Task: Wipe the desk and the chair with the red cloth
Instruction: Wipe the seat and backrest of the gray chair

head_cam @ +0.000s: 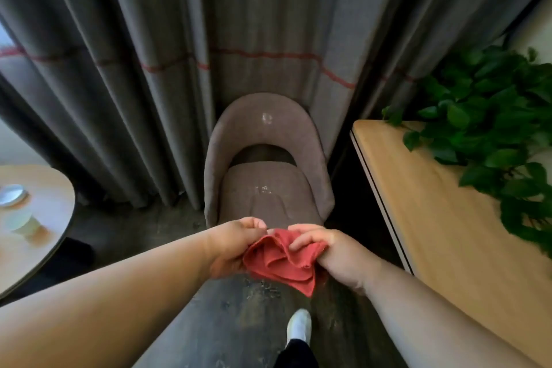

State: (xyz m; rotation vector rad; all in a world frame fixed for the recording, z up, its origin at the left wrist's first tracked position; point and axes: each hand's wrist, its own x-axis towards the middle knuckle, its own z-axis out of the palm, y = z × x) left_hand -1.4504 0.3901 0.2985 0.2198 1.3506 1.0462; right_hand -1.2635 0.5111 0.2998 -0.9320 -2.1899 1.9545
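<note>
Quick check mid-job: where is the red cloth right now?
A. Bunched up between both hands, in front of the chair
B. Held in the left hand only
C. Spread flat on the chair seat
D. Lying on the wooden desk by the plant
A: the red cloth is gathered between the left hand and right hand, held in the air short of the chair, not touching its seat or the desk.

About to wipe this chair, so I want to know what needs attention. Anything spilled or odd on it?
Yes. The chair has two shiny wet-looking patches, one on the backrest and one on the seat, like spilled liquid.
</note>
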